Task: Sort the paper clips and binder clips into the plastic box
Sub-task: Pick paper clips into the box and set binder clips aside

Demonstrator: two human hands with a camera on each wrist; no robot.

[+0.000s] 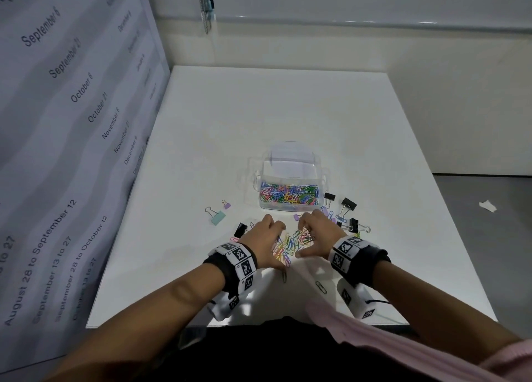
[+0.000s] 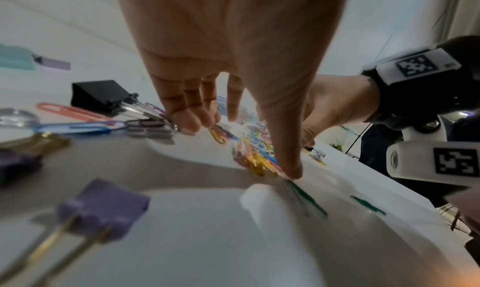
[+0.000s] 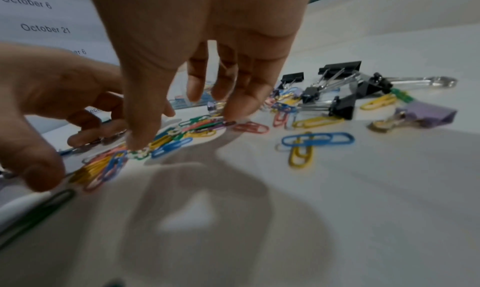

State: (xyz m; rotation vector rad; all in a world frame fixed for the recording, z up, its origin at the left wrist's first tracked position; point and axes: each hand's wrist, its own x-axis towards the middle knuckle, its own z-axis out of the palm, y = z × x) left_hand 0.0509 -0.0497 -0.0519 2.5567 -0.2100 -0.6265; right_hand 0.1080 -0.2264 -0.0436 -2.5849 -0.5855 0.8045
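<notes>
A clear plastic box [image 1: 321,177] stands mid-table; its near compartment holds many coloured paper clips [image 1: 289,194]. Just in front of it lies a loose pile of coloured paper clips [image 1: 290,247]. My left hand [image 1: 277,245] and right hand [image 1: 300,240] cup this pile from either side, fingers bent down, thumb tips and fingertips on the table and clips. Neither hand lifts anything. In the wrist views the left hand [image 2: 241,147] and right hand [image 3: 187,127] bracket the pile [image 3: 182,133]. Black binder clips [image 1: 348,204] lie right of the box.
A mint binder clip [image 1: 218,217] and a small purple one [image 1: 226,205] lie left of the box, a black one [image 1: 240,229] by my left hand. Two green paper clips [image 1: 284,276] sit near the wrists. A dated wall panel [image 1: 72,122] borders the white table [image 1: 288,116].
</notes>
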